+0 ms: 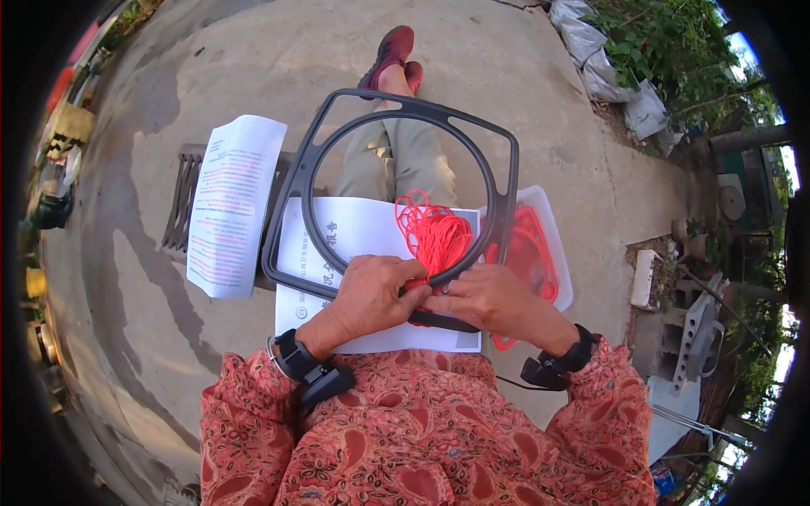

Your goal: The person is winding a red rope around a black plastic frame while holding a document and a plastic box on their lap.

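A dark grey plastic frame (295, 181) with a round opening lies over my lap, tilted. A bundle of red cord (439, 234) hangs across its near right rim. My left hand (377, 291) is closed, thumb and fingers pinching the cord at the rim. Right beside it, my right hand (489, 299) is closed too, its fingertips meeting the left thumb on the cord and the near edge of the frame. How the cord passes round the rim is hidden by my fingers. Beneath the frame, a white printed sheet (295, 325) covers my lap.
A clear plastic tub (555, 244) with red cord inside stands to my right. Left of me, a printed paper (234, 202) rests over a slatted stool (181, 198). White sacks (603, 72) and plants line the far right; concrete blocks (671, 341) lie at the right.
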`<state>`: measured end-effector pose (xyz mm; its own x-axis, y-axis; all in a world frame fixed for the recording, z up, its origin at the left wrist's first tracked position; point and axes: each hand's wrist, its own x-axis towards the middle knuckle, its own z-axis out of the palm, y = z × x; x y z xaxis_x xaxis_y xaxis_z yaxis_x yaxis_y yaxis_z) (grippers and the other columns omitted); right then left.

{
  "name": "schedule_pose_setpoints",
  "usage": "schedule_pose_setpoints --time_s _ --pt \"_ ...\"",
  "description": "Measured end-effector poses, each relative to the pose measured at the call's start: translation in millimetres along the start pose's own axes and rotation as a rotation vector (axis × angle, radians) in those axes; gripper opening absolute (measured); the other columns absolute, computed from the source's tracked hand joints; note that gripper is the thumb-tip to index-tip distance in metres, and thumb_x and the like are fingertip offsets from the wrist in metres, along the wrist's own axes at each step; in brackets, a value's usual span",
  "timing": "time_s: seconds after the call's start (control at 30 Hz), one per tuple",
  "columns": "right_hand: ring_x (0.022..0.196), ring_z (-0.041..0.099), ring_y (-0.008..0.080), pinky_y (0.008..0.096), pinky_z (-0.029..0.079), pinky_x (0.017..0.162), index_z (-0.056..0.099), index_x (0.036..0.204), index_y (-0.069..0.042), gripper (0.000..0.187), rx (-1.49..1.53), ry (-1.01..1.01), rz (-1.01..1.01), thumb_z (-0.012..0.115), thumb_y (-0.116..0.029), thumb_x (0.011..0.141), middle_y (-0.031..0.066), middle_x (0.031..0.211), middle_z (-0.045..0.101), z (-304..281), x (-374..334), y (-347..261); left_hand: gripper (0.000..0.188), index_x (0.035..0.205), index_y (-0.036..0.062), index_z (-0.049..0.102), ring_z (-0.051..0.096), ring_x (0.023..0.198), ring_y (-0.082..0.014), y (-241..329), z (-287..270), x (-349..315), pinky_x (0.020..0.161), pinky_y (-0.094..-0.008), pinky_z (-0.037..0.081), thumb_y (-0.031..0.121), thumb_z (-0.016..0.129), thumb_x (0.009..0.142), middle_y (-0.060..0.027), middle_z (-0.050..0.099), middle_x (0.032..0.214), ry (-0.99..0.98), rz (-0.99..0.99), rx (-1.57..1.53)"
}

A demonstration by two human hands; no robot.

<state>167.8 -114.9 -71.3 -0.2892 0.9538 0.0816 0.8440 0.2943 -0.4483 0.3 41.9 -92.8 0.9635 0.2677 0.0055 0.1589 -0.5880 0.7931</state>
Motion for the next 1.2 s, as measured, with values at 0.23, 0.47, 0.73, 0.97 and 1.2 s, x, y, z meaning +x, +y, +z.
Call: schedule_pose_setpoints --time_s 0.23,0.47,0.73,0.97,1.2 --pt "0.074 0.065 0.0204 0.0356 0.049 0.055 0.061 0.118 -0.017 0.032 -0.108 -0.148 -0.02 0.055 -0.015 0.087 0.0008 0.073 0.058 10 12 -6 0.018 0.081 0.0087 0.068 0.065 0.066 -0.0345 -15 -1 -3 0.061 -0.0453 0.049 0.026 0.072 0.077 -0.0123 0.065 0.066 -0.034 -0.06 -0.008" --pt "0.071 0.065 0.0213 0.0368 0.05 0.053 0.06 0.105 -0.011 0.022 -0.032 -0.053 -0.023 0.061 -0.013 0.083 0.0049 0.079 0.059 22 10 -3 0.018 0.082 0.0065 0.069 0.066 0.064 -0.0284 -17 -7 1 0.06 -0.0391 0.049 0.023 0.074 0.077 -0.0106 0.067 0.069 -0.125 -0.133 -0.075" --pt "0.06 0.055 0.0111 0.0282 0.046 0.054 0.06 0.106 -0.004 0.022 0.557 0.217 0.344 0.063 -0.007 0.085 0.0032 0.075 0.056 2 -12 -10 0.019 0.089 0.0035 0.07 0.066 0.062 -0.0233 -3 -4 9 0.06 -0.0334 0.049 0.019 0.075 0.08 -0.0108 0.067 0.069 -0.096 -0.114 -0.139" --pt "0.091 0.055 0.0106 0.0265 0.046 0.083 0.056 0.107 0.0 0.021 0.842 0.549 0.371 0.062 -0.012 0.091 0.0056 0.105 0.059 -30 -17 -21 0.021 0.086 0.0082 0.071 0.066 0.065 -0.0304 5 16 18 0.06 -0.0409 0.049 0.029 0.072 0.08 -0.0108 0.068 0.069 -0.04 -0.157 -0.181" --pt "0.063 0.058 0.019 0.0329 0.048 0.059 0.047 0.107 -0.004 0.019 1.813 0.779 0.365 0.051 -0.017 0.094 0.0138 0.082 0.06 -33 -33 -74 0.018 0.089 0.0033 0.069 0.048 0.051 -0.0106 15 12 36 0.052 -0.0286 0.04 0.02 0.071 0.083 -0.0034 0.057 0.058 0.056 -0.174 -0.287"
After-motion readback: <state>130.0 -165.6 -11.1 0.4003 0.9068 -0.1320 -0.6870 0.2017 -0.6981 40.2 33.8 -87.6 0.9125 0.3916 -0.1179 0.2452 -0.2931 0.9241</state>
